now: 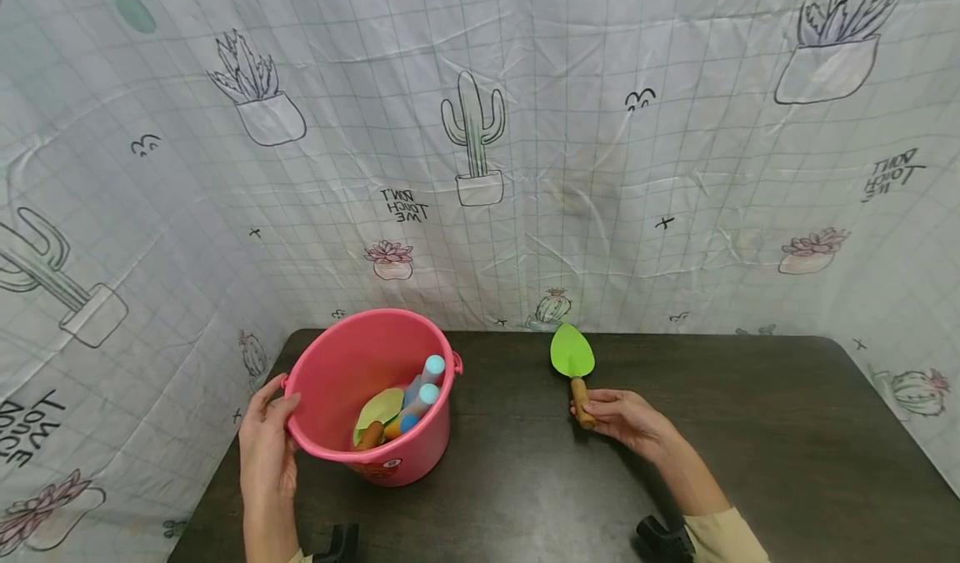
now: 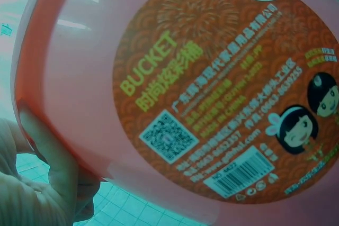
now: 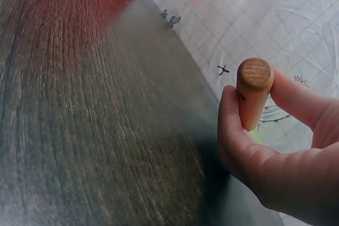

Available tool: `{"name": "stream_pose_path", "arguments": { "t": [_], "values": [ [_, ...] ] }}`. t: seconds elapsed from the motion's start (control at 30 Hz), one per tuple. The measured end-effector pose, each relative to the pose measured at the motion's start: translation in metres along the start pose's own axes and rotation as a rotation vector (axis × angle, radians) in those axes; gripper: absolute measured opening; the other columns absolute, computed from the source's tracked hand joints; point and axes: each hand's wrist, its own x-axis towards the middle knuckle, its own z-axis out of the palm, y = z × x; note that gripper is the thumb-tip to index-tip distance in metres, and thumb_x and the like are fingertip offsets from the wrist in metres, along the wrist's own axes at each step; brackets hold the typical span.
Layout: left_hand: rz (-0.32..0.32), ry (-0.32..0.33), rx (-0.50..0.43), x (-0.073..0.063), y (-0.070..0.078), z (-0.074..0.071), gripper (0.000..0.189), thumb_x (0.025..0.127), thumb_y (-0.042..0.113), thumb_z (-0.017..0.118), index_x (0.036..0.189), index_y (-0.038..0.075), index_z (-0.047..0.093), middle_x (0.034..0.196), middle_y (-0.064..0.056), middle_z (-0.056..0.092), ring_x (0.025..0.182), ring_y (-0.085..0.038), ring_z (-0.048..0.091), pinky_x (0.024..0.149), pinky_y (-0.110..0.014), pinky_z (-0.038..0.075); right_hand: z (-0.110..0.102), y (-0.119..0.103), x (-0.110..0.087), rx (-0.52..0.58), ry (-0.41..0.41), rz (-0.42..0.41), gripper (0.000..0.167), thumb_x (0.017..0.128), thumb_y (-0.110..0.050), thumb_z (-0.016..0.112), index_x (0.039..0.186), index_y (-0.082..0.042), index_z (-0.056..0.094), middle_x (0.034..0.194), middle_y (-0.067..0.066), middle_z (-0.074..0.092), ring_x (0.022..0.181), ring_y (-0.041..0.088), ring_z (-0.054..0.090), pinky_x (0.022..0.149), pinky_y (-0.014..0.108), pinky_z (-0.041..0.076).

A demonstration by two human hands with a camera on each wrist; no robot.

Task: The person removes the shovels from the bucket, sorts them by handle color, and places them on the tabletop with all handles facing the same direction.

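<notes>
A pink bucket [image 1: 431, 454] leans toward me on the left part of the dark table, its mouth facing me. My left hand [image 1: 267, 442] grips its rim at the left side; the left wrist view shows the orange label [image 2: 212, 93] close up. Inside lie a yellow-green tool with a wooden handle [image 1: 371, 436] and several bottle-like things with light blue caps [image 1: 429, 394]. Right of the bucket, my right hand [image 1: 630, 419] pinches the wooden handle of a small trowel [image 1: 572, 353] between thumb and fingers. Its green blade points to the back.
The dark wooden table [image 1: 517, 496] reaches to a pale cloth backdrop [image 1: 585, 171] printed with cacti, which also hangs along the left and right sides. Black straps [image 1: 665, 538] sit on both wrists. In the right wrist view the bucket's edge shows at the top.
</notes>
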Motion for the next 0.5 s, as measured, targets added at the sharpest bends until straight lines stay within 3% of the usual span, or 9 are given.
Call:
{"name": "stream_pose_path", "arguments": {
  "t": [0.5],
  "values": [
    [0.0,0.008,0.033,0.0015,0.0,0.0,0.051,0.105,0.009,0.056,0.152,0.003,0.038,0.104,-0.002,0.061,0.078,-0.007,0.073,0.069,-0.022,0.06,-0.0007,-0.0001,0.0022,-0.017,0.023,-0.01,0.063,0.103,0.003,0.056,0.149,0.026,0.019,0.112,0.011,0.07,0.102,0.015,0.071,0.088,0.028,0.058]
  ]
}}
